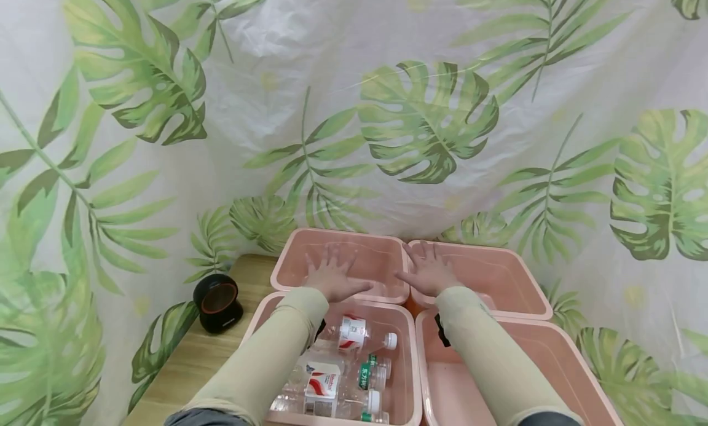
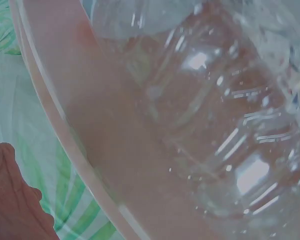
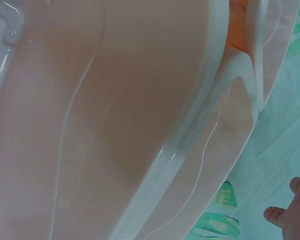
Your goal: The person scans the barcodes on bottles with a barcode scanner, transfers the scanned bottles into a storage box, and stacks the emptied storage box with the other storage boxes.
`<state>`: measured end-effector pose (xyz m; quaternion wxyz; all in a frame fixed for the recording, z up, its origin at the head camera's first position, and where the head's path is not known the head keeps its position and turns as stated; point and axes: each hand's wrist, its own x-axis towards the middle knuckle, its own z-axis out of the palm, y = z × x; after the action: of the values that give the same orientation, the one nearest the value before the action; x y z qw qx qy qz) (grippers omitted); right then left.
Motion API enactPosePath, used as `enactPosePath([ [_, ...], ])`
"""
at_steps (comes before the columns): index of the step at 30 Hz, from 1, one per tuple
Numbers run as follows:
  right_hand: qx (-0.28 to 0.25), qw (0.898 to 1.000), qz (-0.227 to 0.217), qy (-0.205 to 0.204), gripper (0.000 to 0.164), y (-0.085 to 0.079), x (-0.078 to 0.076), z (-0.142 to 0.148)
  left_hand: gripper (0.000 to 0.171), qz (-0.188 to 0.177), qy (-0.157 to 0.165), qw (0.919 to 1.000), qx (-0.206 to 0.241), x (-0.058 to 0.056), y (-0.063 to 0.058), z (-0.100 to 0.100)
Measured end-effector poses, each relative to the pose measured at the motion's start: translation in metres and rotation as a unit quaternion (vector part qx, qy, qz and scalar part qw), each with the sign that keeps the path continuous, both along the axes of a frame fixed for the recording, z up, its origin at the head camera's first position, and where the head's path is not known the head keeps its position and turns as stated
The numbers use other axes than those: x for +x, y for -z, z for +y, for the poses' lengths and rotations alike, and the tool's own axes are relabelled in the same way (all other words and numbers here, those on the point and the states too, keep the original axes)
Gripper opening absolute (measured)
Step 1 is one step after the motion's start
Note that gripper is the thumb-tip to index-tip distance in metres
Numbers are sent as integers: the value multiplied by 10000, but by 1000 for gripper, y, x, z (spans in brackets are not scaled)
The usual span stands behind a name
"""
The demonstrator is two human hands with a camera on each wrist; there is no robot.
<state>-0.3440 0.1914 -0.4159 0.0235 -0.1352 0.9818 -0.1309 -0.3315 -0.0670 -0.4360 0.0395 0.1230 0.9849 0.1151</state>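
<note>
My left hand (image 1: 332, 278) is held out with its fingers spread, over the back left pink bin (image 1: 384, 260). With fingers likewise spread, my right hand (image 1: 431, 273) is over the near left part of the back right pink bin (image 1: 492, 278). Neither holds anything. Below my left forearm, the front left pink bin (image 1: 417, 380) contains several clear plastic bottles lying on their sides. One red-and-white labelled bottle (image 1: 323, 386) lies near the front, and another bottle (image 1: 353, 332) lies farther back. A green-labelled bottle (image 1: 365, 374) sits between them.
The front right pink bin (image 1: 445, 389) stands under my right forearm. A black round device (image 1: 217, 303) sits on the wooden table (image 1: 196, 358) at the left. Behind the bins hangs a leaf-patterned curtain (image 1: 332, 131).
</note>
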Motion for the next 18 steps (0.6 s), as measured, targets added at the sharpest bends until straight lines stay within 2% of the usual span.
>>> enactPosePath([
  [8,-371,9992,-27,-159,83,1,10,22,95,-47,14,9983,574,0,-1,-8],
  [12,-514,9981,-14,-328,79,-2,19,35,93,-9,134,9977,668,-1,-3,-16],
  [18,-394,9979,102,-501,78,-11,30,52,90,64,406,9928,1123,6,-17,-29],
])
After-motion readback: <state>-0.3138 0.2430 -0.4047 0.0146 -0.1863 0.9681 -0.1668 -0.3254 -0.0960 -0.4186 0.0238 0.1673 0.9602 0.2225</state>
